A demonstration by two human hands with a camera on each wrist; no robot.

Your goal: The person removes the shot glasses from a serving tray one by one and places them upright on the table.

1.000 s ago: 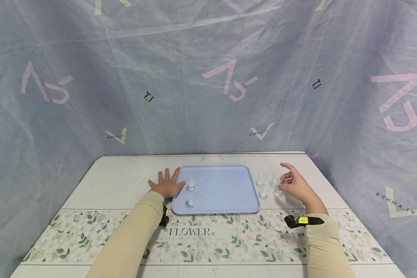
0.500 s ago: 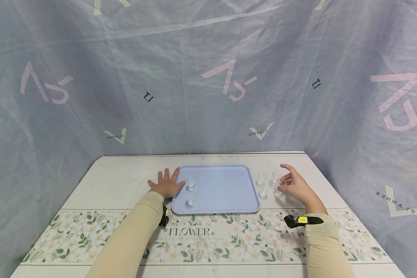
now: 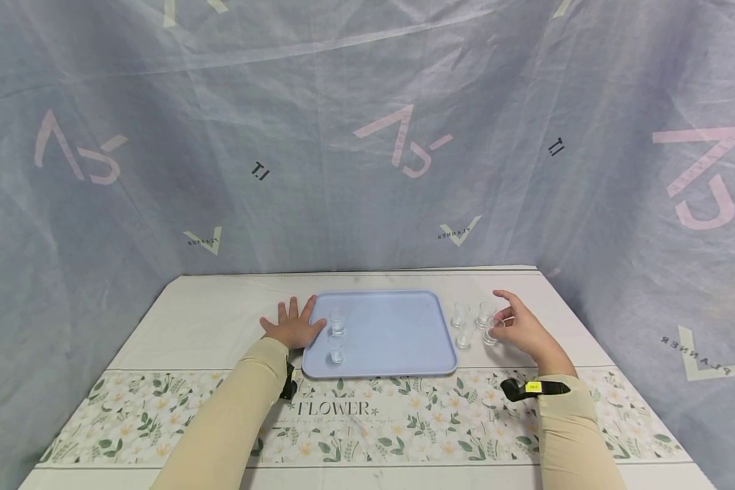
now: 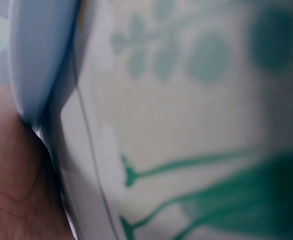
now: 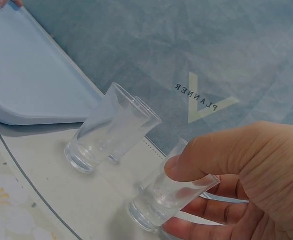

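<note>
My right hand (image 3: pixel 519 330) pinches a clear shot glass (image 5: pixel 154 207) near its rim between thumb and fingers. In the right wrist view this glass looks upright and close to the table; whether its base touches cannot be told. Beside it stand three more shot glasses, a near one (image 3: pixel 463 339), one behind it (image 3: pixel 461 314) and another (image 3: pixel 485 314) at the back. My left hand (image 3: pixel 292 332) rests with spread fingers at the left edge of the light blue tray (image 3: pixel 398 333). On the tray's left side, two glasses stand in a line, a back one (image 3: pixel 337 323) and a front one (image 3: pixel 337 352).
A white tablecloth (image 3: pixel 214 306) with a floral band (image 3: pixel 367 422) covers the table. Grey-blue cloth (image 3: pixel 343 204) hangs behind it and along both sides. The loose glasses stand close to the tray's right rim.
My right hand and the glass it pinches have shifted very slightly downward in the head view. My left hand, the tray and the other glasses stay in place.
</note>
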